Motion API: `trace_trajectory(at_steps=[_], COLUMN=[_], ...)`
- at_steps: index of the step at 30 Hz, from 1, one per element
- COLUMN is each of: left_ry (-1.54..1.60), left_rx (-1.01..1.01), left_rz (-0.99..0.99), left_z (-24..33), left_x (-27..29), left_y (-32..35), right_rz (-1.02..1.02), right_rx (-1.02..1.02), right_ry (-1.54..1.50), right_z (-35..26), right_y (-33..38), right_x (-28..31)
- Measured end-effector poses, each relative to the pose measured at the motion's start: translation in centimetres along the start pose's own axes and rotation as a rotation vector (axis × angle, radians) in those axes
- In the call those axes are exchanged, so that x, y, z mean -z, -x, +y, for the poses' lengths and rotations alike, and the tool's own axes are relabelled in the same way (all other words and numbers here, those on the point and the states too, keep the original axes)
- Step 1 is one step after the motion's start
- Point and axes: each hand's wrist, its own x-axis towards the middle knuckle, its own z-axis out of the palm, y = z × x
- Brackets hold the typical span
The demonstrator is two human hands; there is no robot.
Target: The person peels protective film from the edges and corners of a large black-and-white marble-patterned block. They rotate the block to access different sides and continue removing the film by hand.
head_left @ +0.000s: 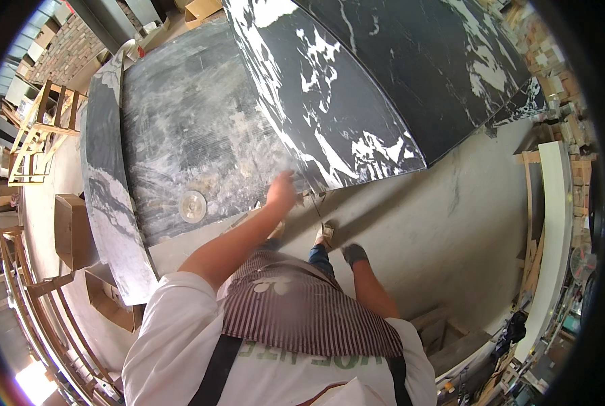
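Note:
My bare left hand [282, 194] reaches forward to the near edge of a dusty grey slab [187, 128], close to the corner of a black-and-white veined stone slab [343, 101]. Motion smears its fingers, and I cannot tell whether they touch either slab. A dark glove covers my right hand [354, 255], which hangs low at my right side, apart from the slabs; its fingers do not show clearly. A round, clear, dish-like thing [193, 206] lies on the grey slab, left of my left hand.
Another veined stone piece [106, 183] runs along the left side. Cardboard boxes [72, 230] and a wooden frame [45, 135] stand farther left. At right, a long pale board [549, 237] borders the concrete floor [444, 237], with scattered stone pieces behind.

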Motion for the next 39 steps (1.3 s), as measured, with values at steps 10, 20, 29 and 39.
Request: trace_trajectory(at_steps=[10, 20, 29, 39], left_ry=[0.258, 0.646, 0.645, 0.334], left_rx=[-0.073, -0.121, -0.756, -1.094], left_rz=[-0.107, 0.039, 0.516, 0.831], left_z=[3.9, 6.8, 26.2, 32.9], left_x=[-8.5, 11.7, 21.6, 13.6], left_y=[6.8, 2.0, 3.6, 7.5], right_rz=[-0.083, 0.257, 0.484, 0.634], right_rx=[-0.235, -0.405, -0.016, 0.109], right_ry=[-0.055, -0.977, -0.893, -0.661], right_z=[18.5, 20.2, 17.3, 20.1], right_y=[7.2, 0.4, -2.7, -0.3], right_x=[-19.3, -10.8, 3.9, 2.7])
